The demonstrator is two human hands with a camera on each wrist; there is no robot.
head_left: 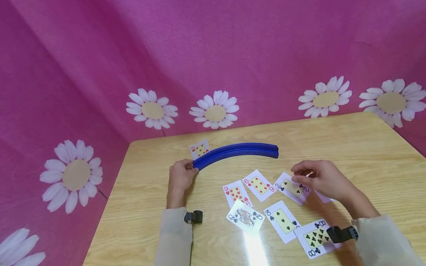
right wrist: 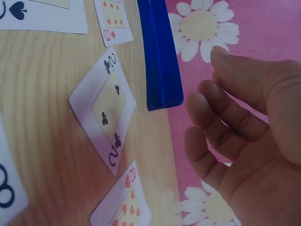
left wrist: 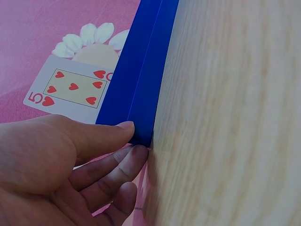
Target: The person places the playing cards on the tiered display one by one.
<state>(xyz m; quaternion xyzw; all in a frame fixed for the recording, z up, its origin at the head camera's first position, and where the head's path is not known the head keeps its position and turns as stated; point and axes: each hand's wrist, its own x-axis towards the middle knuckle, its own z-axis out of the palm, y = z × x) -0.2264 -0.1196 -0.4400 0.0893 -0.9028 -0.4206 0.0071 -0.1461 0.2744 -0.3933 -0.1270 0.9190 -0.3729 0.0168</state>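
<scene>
A curved blue card holder (head_left: 237,149) lies across the far part of the table. My left hand (head_left: 181,177) pinches its left end, the thumb on the near face in the left wrist view. A five of hearts (left wrist: 73,89) stands upright in the holder at that end, its lower edge hidden by the blue wall. My right hand (head_left: 321,179) hovers over the two of clubs (head_left: 291,187), fingers loosely bent and nothing between them. Partly covered by this hand in the head view is an eight of hearts (right wrist: 127,202).
Face up on the wooden table (head_left: 139,221) lie a nine of hearts (head_left: 234,192), a six of diamonds (head_left: 259,185), a queen (head_left: 245,217) overlapping the nine, a three of spades (head_left: 282,221) and an eight of clubs (head_left: 316,238). Behind hangs a pink flowered cloth (head_left: 266,74).
</scene>
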